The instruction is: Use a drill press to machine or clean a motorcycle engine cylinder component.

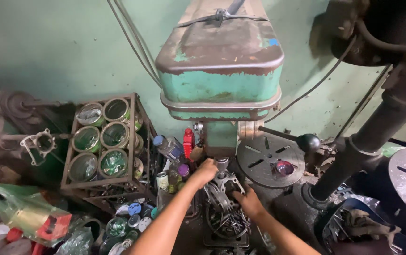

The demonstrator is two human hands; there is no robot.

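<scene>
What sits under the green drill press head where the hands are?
A metal part on the table, gripped by the left hand and right hand. The chuck tip is hidden behind them.

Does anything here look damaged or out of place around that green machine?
Yes. The green drill press's top cover is worn, paint flaked to brown rust along its edges. Bottles and cans crowd its base beside the left hand, and a small pink cup sits on the slotted round table.

Stained green wall [61, 42], cluttered workshop floor [288, 203]
</scene>
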